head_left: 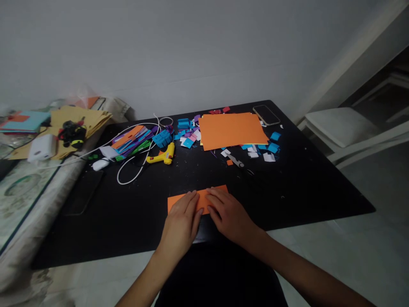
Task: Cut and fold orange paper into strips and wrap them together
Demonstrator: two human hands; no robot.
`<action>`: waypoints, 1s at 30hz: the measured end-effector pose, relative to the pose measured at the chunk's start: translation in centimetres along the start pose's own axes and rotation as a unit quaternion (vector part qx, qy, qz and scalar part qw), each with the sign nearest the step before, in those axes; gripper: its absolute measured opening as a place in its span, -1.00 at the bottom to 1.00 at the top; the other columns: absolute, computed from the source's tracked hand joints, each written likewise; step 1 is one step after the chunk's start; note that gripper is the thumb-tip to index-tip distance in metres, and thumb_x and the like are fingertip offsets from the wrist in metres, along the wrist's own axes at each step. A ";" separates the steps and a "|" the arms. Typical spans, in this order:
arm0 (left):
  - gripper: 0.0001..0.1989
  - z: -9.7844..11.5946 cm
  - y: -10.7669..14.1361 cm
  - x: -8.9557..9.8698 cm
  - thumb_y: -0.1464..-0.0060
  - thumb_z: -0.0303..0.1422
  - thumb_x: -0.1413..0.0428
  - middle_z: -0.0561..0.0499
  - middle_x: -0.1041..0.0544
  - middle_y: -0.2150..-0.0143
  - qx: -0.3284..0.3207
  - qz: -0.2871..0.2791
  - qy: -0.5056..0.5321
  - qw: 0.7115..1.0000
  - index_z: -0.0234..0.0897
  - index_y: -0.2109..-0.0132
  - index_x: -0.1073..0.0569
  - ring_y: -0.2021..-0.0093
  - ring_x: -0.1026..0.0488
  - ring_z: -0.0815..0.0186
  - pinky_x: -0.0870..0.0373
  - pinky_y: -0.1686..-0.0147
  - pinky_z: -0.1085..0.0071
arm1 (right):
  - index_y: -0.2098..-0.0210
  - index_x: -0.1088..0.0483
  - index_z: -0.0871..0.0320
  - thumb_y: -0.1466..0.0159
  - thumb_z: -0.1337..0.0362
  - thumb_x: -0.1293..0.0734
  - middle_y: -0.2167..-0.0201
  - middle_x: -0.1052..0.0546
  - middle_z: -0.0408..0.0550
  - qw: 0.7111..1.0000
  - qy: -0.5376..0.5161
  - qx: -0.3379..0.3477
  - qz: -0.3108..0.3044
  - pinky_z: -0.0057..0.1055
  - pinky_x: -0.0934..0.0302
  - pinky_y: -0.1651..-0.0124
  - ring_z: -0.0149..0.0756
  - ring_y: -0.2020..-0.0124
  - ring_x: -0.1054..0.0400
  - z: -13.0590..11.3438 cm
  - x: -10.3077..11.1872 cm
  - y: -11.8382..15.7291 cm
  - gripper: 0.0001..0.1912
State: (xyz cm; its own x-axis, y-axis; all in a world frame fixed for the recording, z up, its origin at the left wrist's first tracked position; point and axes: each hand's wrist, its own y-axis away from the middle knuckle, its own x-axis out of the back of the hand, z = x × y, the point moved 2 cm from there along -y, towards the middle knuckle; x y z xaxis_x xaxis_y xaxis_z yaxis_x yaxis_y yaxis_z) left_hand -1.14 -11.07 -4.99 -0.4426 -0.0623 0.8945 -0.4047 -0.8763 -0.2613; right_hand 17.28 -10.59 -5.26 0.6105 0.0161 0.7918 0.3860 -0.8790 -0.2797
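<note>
A narrow orange paper strip (pixel 202 202) lies near the front edge of the black table, its long side running left to right. My left hand (pixel 181 216) rests flat on its left part, fingers stretched out. On the right part lies my right hand (pixel 228 213), also with fingers extended and pressing on the paper. The fingertips of both hands are close, with a patch of orange showing between them. Beyond the hands, a stack of larger orange sheets (pixel 233 130) covers some yellow paper.
A yellow glue gun (pixel 162 155) lies left of centre beside a looped white cable (pixel 119 172). Scissors (pixel 236 161) sit before the stack, among coloured scraps (pixel 188 138). A phone (pixel 266 114) is at the back right, folded strips (pixel 132 140) at the left.
</note>
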 end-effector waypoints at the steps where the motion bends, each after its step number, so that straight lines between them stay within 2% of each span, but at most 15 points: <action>1: -0.59 -0.4 0.3 0.2 -0.41 -0.28 -0.05 -0.24 -0.52 -0.30 0.007 -0.001 -0.006 1.000 -0.33 -0.30 -0.43 -0.29 -0.49 -0.01 -0.50 -0.24 -0.04 | -0.17 -0.48 0.31 -0.42 0.42 -0.22 -0.22 -0.53 0.30 1.000 0.001 -0.001 0.001 0.11 -0.38 -0.28 0.09 -0.26 -0.43 0.0 0.1 -0.1 -0.62; 5: -0.60 -2.2 1.5 1.3 -0.42 -0.26 -0.03 -0.21 -0.53 -0.30 0.029 -0.003 -0.027 0.999 -0.30 -0.29 -0.44 -0.29 -0.49 0.01 -0.47 -0.27 -0.01 | -0.09 -0.50 0.28 -0.41 0.43 -0.24 -0.17 -0.56 0.24 1.000 0.011 0.012 0.016 0.04 -0.40 -0.27 0.03 -0.22 -0.46 -0.2 0.3 -0.3 -0.68; 11: -0.62 -4.5 2.9 2.5 -0.42 -0.26 -0.05 -0.18 -0.56 -0.27 0.033 0.010 -0.062 0.998 -0.30 -0.27 -0.44 -0.24 -0.52 0.03 -0.42 -0.28 -0.01 | -0.09 -0.49 0.27 -0.42 0.43 -0.25 -0.16 -0.56 0.23 0.999 0.018 0.023 0.023 0.00 -0.42 -0.27 0.01 -0.21 -0.47 -0.3 0.3 -0.3 -0.69; 15: -0.69 -3.6 1.9 3.1 -0.41 -0.28 -0.04 -0.21 -0.62 -0.14 0.038 0.026 -0.077 0.996 -0.34 -0.15 -0.51 -0.13 -0.55 0.00 -0.37 -0.25 -0.06 | -0.10 -0.49 0.26 -0.41 0.44 -0.25 -0.16 -0.56 0.24 0.999 0.017 0.026 0.022 0.02 -0.43 -0.25 0.03 -0.21 -0.46 -0.2 0.2 -0.2 -0.69; 17: -0.72 -2.5 0.6 3.2 -0.41 -0.29 -0.03 -0.22 -0.62 -0.04 0.061 0.036 -0.072 0.995 -0.33 -0.06 -0.55 -0.04 -0.54 -0.01 -0.42 -0.13 -0.02 | -0.10 -0.49 0.27 -0.41 0.44 -0.25 -0.16 -0.56 0.25 0.999 0.018 0.029 0.025 0.03 -0.44 -0.24 0.05 -0.21 -0.46 -0.1 0.1 -0.2 -0.68; 19: -0.74 -1.3 -1.0 2.8 -0.42 -0.30 0.00 -0.15 -0.61 0.07 0.085 0.010 -0.037 0.996 -0.26 0.03 -0.57 0.06 -0.54 0.04 -0.44 0.01 0.09 | -0.11 -0.49 0.30 -0.41 0.44 -0.24 -0.16 -0.56 0.26 0.999 0.022 0.030 0.026 0.05 -0.44 -0.24 0.06 -0.21 -0.46 -0.1 0.0 -0.1 -0.67; 23: -0.79 0.1 -4.6 1.5 -0.40 -0.27 -0.04 -0.05 -0.61 0.22 0.174 -0.108 0.052 0.977 -0.22 0.16 -0.52 0.21 -0.55 0.16 -0.35 0.21 0.30 | -0.16 -0.46 0.35 -0.44 0.42 -0.21 -0.16 -0.55 0.30 0.999 0.029 0.033 0.021 0.04 -0.43 -0.24 0.06 -0.22 -0.46 -0.1 -0.1 -0.1 -0.64; 26: -0.84 0.1 -6.7 1.0 -0.33 -0.27 -0.11 -0.02 -0.61 0.32 0.207 -0.142 0.053 0.966 -0.19 0.23 -0.50 0.30 -0.54 0.16 -0.23 0.34 0.33 | -0.19 -0.45 0.33 -0.44 0.41 -0.21 -0.16 -0.56 0.29 0.999 0.022 0.028 0.021 0.02 -0.43 -0.23 0.03 -0.21 -0.46 -0.1 -0.1 -0.2 -0.62; 30: -0.88 -0.8 -8.0 1.1 -0.26 -0.27 -0.16 -0.02 -0.63 0.33 0.229 -0.179 0.054 0.955 -0.17 0.26 -0.51 0.29 -0.55 0.14 -0.16 0.36 0.35 | -0.18 -0.45 0.31 -0.43 0.42 -0.22 -0.17 -0.55 0.26 1.000 0.011 0.017 0.018 0.02 -0.42 -0.24 0.03 -0.21 -0.45 -0.2 0.0 -0.1 -0.62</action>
State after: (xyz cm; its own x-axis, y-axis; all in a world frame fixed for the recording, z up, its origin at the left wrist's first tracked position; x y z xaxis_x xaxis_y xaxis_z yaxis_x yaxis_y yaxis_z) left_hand 0.98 -3.74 -2.17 -0.4313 0.3094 0.8475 -0.1640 -0.9506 0.2635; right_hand 17.09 -10.58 -5.16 0.6091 -0.0254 0.7927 0.3881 -0.8621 -0.3259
